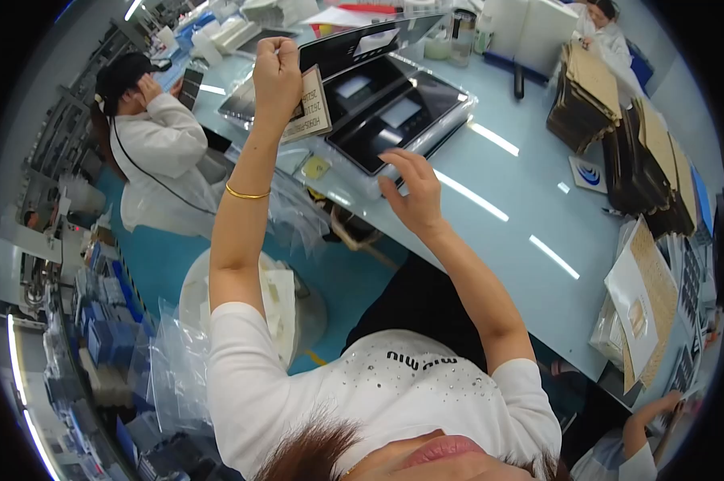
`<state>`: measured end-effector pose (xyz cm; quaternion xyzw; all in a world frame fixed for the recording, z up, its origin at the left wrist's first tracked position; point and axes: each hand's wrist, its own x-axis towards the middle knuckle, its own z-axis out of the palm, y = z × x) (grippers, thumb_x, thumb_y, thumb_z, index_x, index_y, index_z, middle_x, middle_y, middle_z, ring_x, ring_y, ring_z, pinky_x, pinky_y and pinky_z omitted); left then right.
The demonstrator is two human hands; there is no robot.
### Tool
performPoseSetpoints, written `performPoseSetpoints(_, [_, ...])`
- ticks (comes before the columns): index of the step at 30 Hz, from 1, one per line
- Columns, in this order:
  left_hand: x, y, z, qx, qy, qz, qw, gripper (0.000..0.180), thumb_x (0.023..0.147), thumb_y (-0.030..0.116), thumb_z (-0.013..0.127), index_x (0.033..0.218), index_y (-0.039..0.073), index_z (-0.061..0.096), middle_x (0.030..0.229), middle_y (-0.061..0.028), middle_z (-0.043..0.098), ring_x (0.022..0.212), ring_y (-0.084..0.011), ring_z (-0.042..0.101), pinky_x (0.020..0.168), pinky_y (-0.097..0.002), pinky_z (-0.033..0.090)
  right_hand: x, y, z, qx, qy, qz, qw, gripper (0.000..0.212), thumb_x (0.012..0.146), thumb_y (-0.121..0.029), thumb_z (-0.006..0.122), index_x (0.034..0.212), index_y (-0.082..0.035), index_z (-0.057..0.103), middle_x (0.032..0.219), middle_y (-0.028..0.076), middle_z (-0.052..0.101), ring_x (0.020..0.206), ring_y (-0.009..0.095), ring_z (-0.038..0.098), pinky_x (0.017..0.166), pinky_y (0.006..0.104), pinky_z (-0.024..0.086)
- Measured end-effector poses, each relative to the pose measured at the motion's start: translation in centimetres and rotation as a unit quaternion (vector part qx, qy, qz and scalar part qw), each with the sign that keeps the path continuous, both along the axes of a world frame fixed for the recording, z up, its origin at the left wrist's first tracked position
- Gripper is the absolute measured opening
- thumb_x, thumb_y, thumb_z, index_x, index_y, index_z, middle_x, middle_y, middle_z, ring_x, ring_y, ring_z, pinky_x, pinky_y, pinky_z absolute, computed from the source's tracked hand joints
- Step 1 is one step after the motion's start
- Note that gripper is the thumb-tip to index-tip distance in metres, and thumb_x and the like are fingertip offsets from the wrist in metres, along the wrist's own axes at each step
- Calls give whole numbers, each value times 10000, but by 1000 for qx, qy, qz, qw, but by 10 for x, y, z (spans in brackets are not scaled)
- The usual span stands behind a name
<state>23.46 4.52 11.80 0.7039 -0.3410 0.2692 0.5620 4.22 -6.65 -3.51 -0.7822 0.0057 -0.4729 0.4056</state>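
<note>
My left hand (277, 84) is closed in a fist at the left end of a glossy black glass panel (347, 50), which is tilted up on edge. A beige printed card (317, 108) sits just beside that wrist, partly covered. Below the raised panel lie more flat black panels with pale windows (362, 148), stacked in clear plastic wrap. My right hand (414, 188) is open, fingers curved and thumb apart, by the near edge of the stack. Its fingertips are close to the nearest panel; whether they touch it I cannot tell.
Brown cardboard dividers (590, 88) stand at the right of the glass-topped table (498, 256). A jar (461, 36) and a white box (526, 32) are at the back. A co-worker (165, 152) sits on the left. Beside me stands a white bin (310, 317).
</note>
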Motion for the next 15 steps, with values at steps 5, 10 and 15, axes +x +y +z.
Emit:
performPoseSetpoints(5, [16,-8,21,54,-110,91,988,171,946,210,486,951,43,523,774,-186,614,741,-354,617,652,-414,465,36,-22,8,-273,188,-34,943,401,861,-306,594,1206,-102,574,1337,108,481,1274,301,391,1048,441,294])
performPoseSetpoints(10, [11,16,98,-68,-238,161,955,161,942,198,501,931,39,529,737,-167,601,673,-324,604,621,-403,454,42,-31,3,-245,280,27,928,444,897,-364,521,1262,-113,551,1366,113,465,1306,287,362,1092,419,237])
performPoseSetpoints(15, [-3,54,168,-186,-146,62,970,200,940,185,474,890,-2,523,658,-95,549,541,-209,531,530,-324,420,29,-30,15,-151,241,53,957,506,878,-347,562,1300,-74,504,1348,153,473,1304,282,374,1062,409,305])
